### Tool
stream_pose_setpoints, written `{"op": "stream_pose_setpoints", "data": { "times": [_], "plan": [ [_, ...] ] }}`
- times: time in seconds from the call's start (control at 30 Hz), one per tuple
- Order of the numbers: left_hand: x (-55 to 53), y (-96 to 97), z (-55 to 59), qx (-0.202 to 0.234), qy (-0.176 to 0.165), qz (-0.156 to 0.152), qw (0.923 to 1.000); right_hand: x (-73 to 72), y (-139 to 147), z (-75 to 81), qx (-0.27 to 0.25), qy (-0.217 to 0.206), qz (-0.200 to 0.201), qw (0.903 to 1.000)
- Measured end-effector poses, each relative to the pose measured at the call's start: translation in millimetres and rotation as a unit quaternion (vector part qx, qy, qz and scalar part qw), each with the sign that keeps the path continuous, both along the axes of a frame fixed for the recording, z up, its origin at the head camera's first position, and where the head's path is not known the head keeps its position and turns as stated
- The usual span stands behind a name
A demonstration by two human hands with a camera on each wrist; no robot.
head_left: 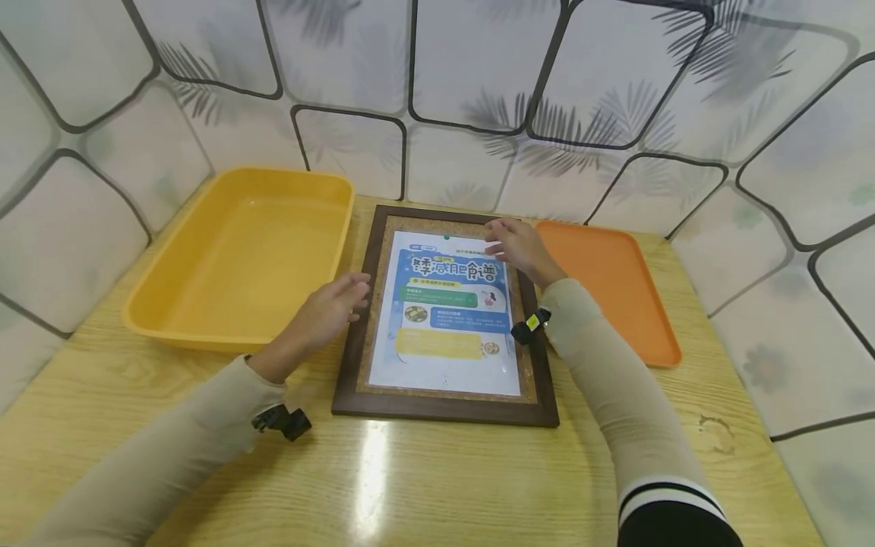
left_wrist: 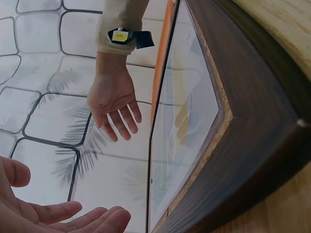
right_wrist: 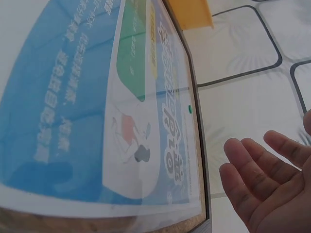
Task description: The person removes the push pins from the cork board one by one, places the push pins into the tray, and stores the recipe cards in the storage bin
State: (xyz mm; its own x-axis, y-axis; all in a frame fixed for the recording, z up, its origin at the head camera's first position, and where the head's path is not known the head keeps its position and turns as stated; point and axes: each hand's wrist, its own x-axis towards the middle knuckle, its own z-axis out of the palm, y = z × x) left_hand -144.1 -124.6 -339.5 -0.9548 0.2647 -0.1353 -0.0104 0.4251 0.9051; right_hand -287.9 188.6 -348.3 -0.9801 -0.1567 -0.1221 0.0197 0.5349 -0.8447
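Observation:
A dark brown wooden frame [head_left: 447, 411] with a cork backing lies flat on the table, and a printed blue and white sheet [head_left: 444, 376] is inside it. Over the frame's left edge my left hand [head_left: 321, 319] hovers, its fingers loosely extended and holding nothing. My right hand [head_left: 522, 251] is above the frame's upper right part, fingers relaxed, palm turned inward. In the left wrist view the right hand [left_wrist: 116, 99] hangs with fingers spread, apart from the frame. The right wrist view shows its fingers [right_wrist: 255, 179] beside the frame's far edge, with nothing in them.
To the left stands a deep yellow tray [head_left: 235, 334]. A flat orange tray [head_left: 615, 289] lies right of the frame, partly behind the right forearm. A patterned wall [head_left: 355, 61] encloses the wooden table [head_left: 478, 486] at the back and sides.

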Motion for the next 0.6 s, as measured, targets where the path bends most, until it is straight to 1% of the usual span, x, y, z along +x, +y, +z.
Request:
{"op": "stream_pose_setpoints", "data": {
  "times": [0.17,0.33,0.6],
  "plan": [
    [-1.1,2.9,-2.7,0.008,-0.006,0.007,0.9999,-7.8,-6.1,-4.4,-0.012,-0.013,-0.006,0.9998],
    [-1.5,6.3,-4.5,0.014,-0.011,0.014,0.9997,-13.7,-10.1,-9.7,-0.011,-0.015,-0.006,0.9998],
    [-2.8,11.6,-8.6,0.000,-0.022,0.031,0.9993,-22.5,-16.4,-14.5,0.003,-0.023,0.002,0.9997]
  ]
}}
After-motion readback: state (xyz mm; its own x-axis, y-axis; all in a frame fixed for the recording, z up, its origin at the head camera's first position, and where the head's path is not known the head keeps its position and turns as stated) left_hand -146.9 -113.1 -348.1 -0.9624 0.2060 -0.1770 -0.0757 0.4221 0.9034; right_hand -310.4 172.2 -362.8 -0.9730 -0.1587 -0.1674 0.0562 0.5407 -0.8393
